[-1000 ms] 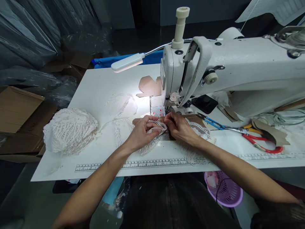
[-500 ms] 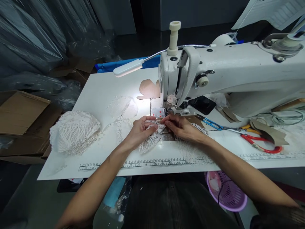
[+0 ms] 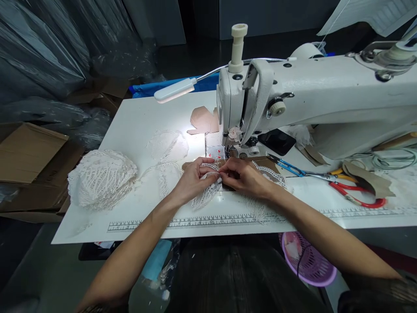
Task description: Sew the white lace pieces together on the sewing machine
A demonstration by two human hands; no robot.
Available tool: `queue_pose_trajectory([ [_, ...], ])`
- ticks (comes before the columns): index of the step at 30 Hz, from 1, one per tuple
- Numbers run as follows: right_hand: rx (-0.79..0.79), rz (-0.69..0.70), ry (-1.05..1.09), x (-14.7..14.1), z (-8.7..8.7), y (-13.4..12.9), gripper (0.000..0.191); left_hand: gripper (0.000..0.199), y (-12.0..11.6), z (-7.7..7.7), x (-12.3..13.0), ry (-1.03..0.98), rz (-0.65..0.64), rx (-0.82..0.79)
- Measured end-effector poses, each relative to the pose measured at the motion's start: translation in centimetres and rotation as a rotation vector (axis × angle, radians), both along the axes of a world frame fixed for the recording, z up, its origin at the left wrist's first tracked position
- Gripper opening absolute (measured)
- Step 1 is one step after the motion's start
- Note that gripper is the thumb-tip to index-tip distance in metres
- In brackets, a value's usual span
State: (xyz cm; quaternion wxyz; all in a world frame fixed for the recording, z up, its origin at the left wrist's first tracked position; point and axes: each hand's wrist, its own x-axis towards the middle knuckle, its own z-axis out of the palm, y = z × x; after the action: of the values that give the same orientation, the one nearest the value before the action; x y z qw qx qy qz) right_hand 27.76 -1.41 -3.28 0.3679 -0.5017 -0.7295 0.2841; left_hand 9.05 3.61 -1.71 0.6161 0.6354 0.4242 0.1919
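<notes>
1. Head view: nearest, a purple basket (image 3: 309,266) sits below the tabletop (image 3: 140,115), right of the person's lap.
2. Ruler markings (image 3: 202,223) run along the white front edge; both forearms cross it.
3. Beyond, the left hand (image 3: 193,182) pinches white lace (image 3: 203,200) between thumb and curled fingers. The right hand (image 3: 246,179) is nearly closed, fingertips meeting the same lace in front of the sewing machine (image 3: 302,91).
4. A lace pile (image 3: 102,178) stands near the left edge; bare surface shows in front of it and toward the far left corner. Scissors (image 3: 355,202) and blue snips (image 3: 289,167) crowd the right.
5. Farther back, cardboard boxes (image 3: 31,152) and plastic sheeting (image 3: 42,48) fill the left; dark floor lies behind the far edge.
</notes>
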Motion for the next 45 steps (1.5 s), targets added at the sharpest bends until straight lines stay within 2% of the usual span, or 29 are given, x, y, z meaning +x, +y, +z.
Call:
queue_pose_trajectory([
  [6,0.077,-0.037,-0.092,-0.7,-0.6,0.0,0.006,0.043,0.0,-0.2,0.1,0.018,-0.034,0.048],
  [11,-0.072,-0.093,0.091,-0.8,-0.1,-0.1,0.009,0.046,0.0,-0.2,-0.1,0.086,-0.107,0.178],
  [15,-0.163,-0.163,0.171,-0.5,0.3,-0.2,0.007,0.050,0.0,-0.2,-0.2,0.127,-0.136,0.209],
  [21,-0.290,-0.134,0.228,-0.2,0.2,-0.4,0.003,0.023,-0.2,0.0,-0.1,0.098,-0.180,0.321],
  [25,-0.311,-0.169,0.427,-0.8,-0.5,-0.6,0.010,0.022,-0.2,0.2,0.0,0.099,-0.226,0.289],
  [28,-0.284,-0.067,0.551,-1.5,-0.3,-0.9,0.012,0.026,0.1,0.3,-0.3,0.046,-0.307,0.212],
  [30,-0.215,0.026,0.481,-1.7,0.3,-1.2,0.007,0.024,0.3,0.3,-0.6,0.008,-0.353,0.196],
  [33,-0.063,0.120,0.120,-1.2,1.2,-2.0,0.008,0.024,0.5,0.5,-1.0,0.010,-0.448,0.215],
  [36,-0.041,0.161,-0.125,-0.1,1.4,-3.1,0.012,0.025,0.2,1.0,-0.8,0.071,-0.509,0.257],
  [40,-0.123,0.106,-0.052,0.5,1.3,-4.0,0.011,0.026,-0.6,1.2,-0.4,0.152,-0.509,0.325],
  [43,-0.195,0.044,0.098,0.6,1.3,-3.6,0.008,0.021,-0.9,0.6,-0.3,0.130,-0.426,0.427],
  [45,-0.255,0.024,0.197,0.7,1.3,-3.2,0.005,0.030,-0.9,0.0,-0.2,0.098,-0.360,0.522],
])
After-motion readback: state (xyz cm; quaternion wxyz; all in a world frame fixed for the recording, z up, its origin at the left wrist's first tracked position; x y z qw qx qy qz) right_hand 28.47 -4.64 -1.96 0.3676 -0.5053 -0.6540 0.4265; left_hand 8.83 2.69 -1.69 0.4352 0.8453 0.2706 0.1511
